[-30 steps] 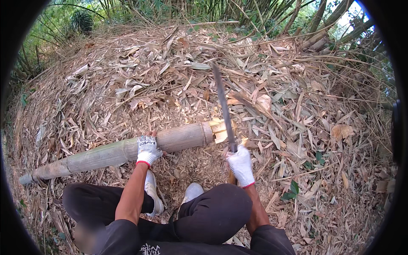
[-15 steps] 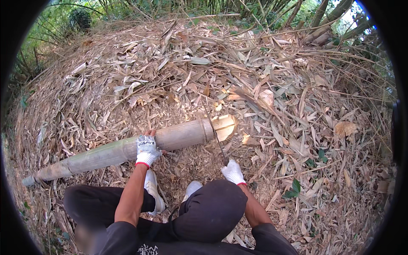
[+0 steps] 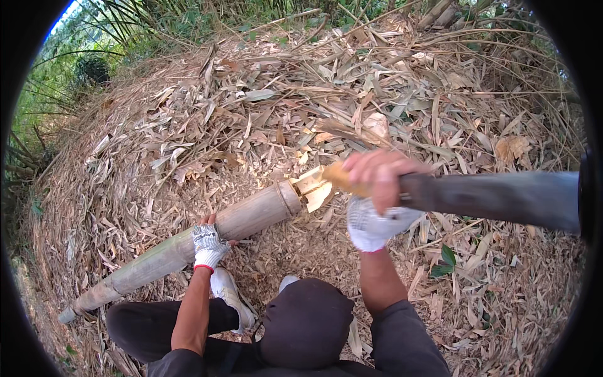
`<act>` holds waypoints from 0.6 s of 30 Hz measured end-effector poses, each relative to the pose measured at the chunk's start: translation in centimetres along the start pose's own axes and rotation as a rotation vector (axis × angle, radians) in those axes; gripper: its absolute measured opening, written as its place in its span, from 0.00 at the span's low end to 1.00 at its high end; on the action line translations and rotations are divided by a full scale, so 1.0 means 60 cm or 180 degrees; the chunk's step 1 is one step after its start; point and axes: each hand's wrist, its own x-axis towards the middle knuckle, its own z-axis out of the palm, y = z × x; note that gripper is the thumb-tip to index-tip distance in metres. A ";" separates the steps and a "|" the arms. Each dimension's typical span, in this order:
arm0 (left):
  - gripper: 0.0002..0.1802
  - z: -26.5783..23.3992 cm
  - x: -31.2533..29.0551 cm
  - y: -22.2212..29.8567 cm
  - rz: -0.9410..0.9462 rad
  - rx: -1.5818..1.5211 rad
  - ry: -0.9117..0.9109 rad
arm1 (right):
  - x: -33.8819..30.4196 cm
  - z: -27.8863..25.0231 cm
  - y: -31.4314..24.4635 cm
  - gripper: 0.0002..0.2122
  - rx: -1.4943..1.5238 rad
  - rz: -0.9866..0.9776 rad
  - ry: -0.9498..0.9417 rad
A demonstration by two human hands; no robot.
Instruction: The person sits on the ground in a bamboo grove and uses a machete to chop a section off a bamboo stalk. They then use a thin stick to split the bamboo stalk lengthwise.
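Observation:
A thick bamboo pole (image 3: 254, 212) lies slanting across the ground in front of me, its narrow end at the lower left. Its thicker right end is chopped to a pale, splintered point (image 3: 317, 190). My left hand (image 3: 210, 243), in a white fingerless glove, grips the pole near its middle, the fingers over its far side. My right hand (image 3: 384, 198), in a matching glove, is raised and closed around the yellowish wooden handle of a machete. The machete's dark blade (image 3: 496, 198) points right, close to the camera and apart from the bamboo; hand and handle are blurred by motion.
Dry bamboo leaves and wood chips (image 3: 251, 154) cover the ground. Beyond the pole's cut end lies a split piece of dry wood (image 3: 355, 135). My bent knees (image 3: 308, 320) and a white shoe (image 3: 232, 298) are just below the pole. Green bamboo stalks stand behind.
My right hand has lifted the machete off the pole's cut end and swung it up to the right. The left hand keeps its hold; the view has shifted slightly.

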 end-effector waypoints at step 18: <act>0.60 0.018 0.009 -0.001 0.0226 0.0302 0.0194 | -0.126 -0.106 0.064 0.11 -0.1993 0.1549 0.0018</act>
